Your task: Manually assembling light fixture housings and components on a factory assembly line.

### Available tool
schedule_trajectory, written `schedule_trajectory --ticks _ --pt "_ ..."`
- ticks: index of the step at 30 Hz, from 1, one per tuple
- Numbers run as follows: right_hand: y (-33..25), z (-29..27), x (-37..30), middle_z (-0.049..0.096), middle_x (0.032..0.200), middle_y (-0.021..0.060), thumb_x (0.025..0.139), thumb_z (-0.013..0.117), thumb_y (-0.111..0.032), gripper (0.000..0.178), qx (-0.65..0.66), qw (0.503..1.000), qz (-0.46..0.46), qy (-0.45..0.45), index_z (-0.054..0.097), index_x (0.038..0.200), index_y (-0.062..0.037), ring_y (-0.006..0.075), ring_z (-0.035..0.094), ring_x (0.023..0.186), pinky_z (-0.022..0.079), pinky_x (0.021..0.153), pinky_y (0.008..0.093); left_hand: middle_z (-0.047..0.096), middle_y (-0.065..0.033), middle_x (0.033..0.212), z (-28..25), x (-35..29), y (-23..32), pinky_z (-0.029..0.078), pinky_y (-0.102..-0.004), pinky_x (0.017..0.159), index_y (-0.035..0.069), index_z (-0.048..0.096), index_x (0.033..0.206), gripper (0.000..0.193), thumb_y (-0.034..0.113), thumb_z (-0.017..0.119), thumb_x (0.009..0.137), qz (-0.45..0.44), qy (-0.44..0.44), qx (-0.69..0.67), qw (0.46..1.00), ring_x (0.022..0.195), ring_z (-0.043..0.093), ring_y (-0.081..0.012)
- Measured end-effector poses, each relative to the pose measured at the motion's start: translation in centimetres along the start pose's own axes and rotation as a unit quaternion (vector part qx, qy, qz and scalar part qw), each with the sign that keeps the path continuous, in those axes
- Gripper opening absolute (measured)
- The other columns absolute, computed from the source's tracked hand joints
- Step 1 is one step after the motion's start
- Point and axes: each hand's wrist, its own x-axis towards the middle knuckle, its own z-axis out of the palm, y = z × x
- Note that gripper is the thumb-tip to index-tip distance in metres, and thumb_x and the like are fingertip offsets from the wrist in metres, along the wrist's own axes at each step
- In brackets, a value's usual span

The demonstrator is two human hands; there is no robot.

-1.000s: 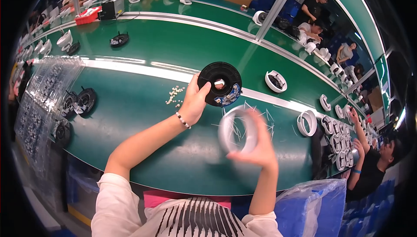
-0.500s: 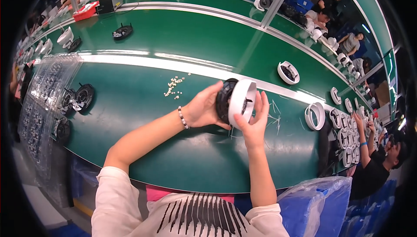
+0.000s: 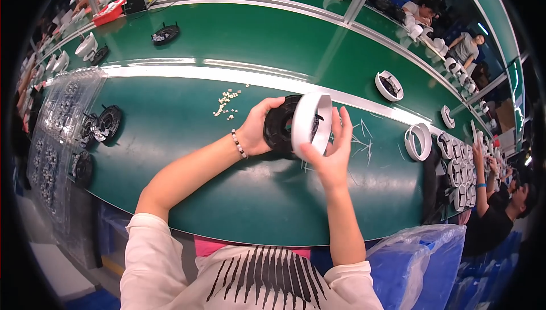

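Note:
Above the middle of the green table, my left hand (image 3: 257, 128) grips a round black plastic base (image 3: 277, 131) by its left side. My right hand (image 3: 331, 156) holds a white ring-shaped housing (image 3: 306, 125), thumb on the near rim and fingers round the right side. The housing stands on edge and overlaps the right part of the black base; I cannot tell whether the two are joined. A small dark part shows inside the white ring. Behind my left hand lies a scatter of tiny pale pieces (image 3: 226, 104). Thin whitish strips (image 3: 363, 139) lie right of my right hand.
At the left are round black parts (image 3: 109, 123) and clear plastic trays (image 3: 62, 139) of small parts. An empty white ring (image 3: 418, 142) stands right, by rows of white housings (image 3: 455, 172). Beyond a metal rail, a green belt (image 3: 244, 37) carries more parts. Other people work around.
Both hands have shifted slightly left and up with the parts. The black base has turned to show more of its face, and more of it shows beside the white housing. Items on the belt have moved right.

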Motion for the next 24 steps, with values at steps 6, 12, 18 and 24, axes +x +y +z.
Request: schedule_trajectory --ticks 6,12,18,24 --pt "0.6 1.0 -1.3 0.025 0.131 0.0198 0.05 0.081 -0.017 0.108 -0.214 0.971 -0.103 -0.012 0.012 0.13 0.0034 0.0258 0.034 0.118 0.031 0.096 0.0353 0.056 -0.0081 0.101 0.4 -0.4 -1.0 0.047 -0.0416 0.073 0.009 0.05 0.108 0.045 0.042 0.038 0.081 0.026 0.062 -0.015 0.998 0.09 0.055 -0.0229" --pt "0.0 0.2 -0.5 0.024 0.132 0.0205 0.049 0.081 -0.016 0.11 -0.092 0.991 -0.097 -0.026 0.009 0.131 0.0002 0.028 0.035 0.118 0.034 0.095 0.0358 0.055 -0.0088 0.104 1.0 -0.7 -0.5 0.044 -0.0423 0.081 0.008 0.047 0.113 0.047 0.041 0.035 0.081 0.015 -0.007 -0.038 0.999 0.094 0.053 -0.0238" --pt "-0.1 1.4 -1.9 0.02 0.131 0.021 0.048 0.082 -0.031 0.113 -0.35 0.928 -0.13 0.001 0.012 0.13 0.0025 0.033 0.024 0.122 0.025 0.099 0.0409 0.053 -0.0103 0.11 -0.4 0.3 -1.3 0.044 -0.0353 0.084 0.009 0.046 0.116 0.043 0.036 0.036 0.084 0.033 0.018 -0.036 0.999 0.098 0.052 -0.0215" --pt "0.8 0.6 -1.4 0.025 0.124 0.0212 0.042 0.082 -0.044 0.12 -0.393 0.913 -0.106 -0.006 0.014 0.128 0.0041 0.034 0.028 0.117 0.028 0.096 0.0419 0.042 -0.0111 0.123 0.3 0.5 -2.3 0.038 -0.0347 0.092 0.012 0.026 0.132 0.06 0.052 0.025 0.087 0.07 -0.005 0.036 0.997 0.11 0.045 -0.0218"
